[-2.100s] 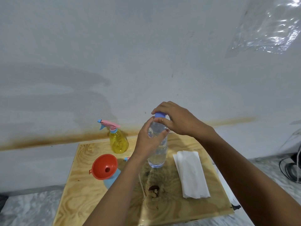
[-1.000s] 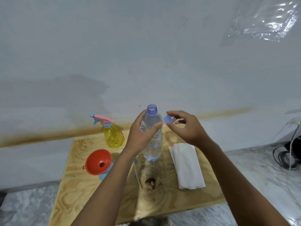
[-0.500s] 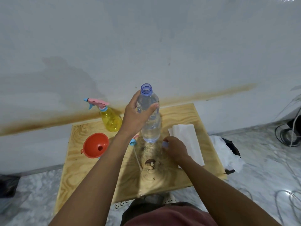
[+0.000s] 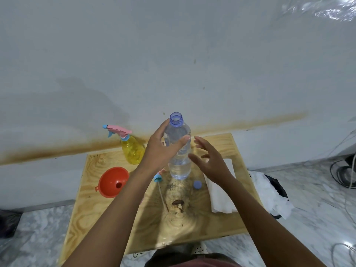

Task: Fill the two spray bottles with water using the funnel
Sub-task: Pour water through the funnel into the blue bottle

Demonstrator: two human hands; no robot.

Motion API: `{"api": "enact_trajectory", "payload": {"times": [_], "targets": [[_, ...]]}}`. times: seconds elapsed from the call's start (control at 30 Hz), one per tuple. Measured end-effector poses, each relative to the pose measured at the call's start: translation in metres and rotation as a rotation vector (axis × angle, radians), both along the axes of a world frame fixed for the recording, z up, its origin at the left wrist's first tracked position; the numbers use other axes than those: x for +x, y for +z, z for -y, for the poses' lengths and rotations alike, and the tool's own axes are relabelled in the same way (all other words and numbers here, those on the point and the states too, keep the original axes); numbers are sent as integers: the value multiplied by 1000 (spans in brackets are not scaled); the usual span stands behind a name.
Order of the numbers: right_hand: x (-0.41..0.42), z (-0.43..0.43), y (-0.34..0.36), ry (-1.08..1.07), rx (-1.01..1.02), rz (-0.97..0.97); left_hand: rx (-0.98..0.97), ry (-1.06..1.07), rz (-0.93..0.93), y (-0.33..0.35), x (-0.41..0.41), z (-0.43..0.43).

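Left hand [image 4: 161, 151]: gripping the upper body of the clear water bottle [image 4: 180, 164] in the middle of the frame, fingers and thumb curling round it.
Right hand [image 4: 212, 162]: hovering just right of the bottle with fingers spread and straight, holding nothing; I cannot tell whether it is touching the bottle.
Water bottle: standing upright on the desk [image 4: 100, 218], mouth uncapped, water showing inside.
Cap [image 4: 197, 184]: lying on the desk just lower right of the bottle's base.
Funnel [image 4: 112, 182]: orange, sitting mouth-up left of centre; what is carrying it is hidden.
Yellow spray bottle [image 4: 133, 151]: standing upright near the desk's far left edge, pink trigger head on.
Loose spray head [image 4: 158, 177]: lying beside the left wrist, tube running down the frame.
Paper towel [image 4: 221, 195]: lying folded, right of the cap.
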State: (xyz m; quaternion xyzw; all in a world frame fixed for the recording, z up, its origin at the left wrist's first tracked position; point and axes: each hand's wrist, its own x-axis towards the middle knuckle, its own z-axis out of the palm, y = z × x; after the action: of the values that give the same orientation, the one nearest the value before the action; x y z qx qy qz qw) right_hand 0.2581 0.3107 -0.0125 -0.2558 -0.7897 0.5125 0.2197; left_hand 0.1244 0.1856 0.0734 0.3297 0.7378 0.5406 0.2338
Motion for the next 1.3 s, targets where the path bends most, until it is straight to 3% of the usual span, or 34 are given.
{"api": "enact_trajectory", "payload": {"times": [0.1,0.27,0.6,1.0,1.07,1.17,1.3], "targets": [[-11,3,20,136,4,-77,-110,-36,-63,5,-9,3],[-43,12,18,76,50,-172,-191,-87,-112,18,-19,9],[-66,12,1,46,85,-284,-135,-34,-70,23,-22,11],[-63,22,61,96,191,-319,68,52,40,60,-43,66],[-63,26,74,150,181,-331,-32,133,-24,53,-53,95],[-63,31,87,274,133,-291,-334,238,-96,32,-61,138],[-61,41,88,389,67,-173,-628,173,-25,-2,-60,173]]}}
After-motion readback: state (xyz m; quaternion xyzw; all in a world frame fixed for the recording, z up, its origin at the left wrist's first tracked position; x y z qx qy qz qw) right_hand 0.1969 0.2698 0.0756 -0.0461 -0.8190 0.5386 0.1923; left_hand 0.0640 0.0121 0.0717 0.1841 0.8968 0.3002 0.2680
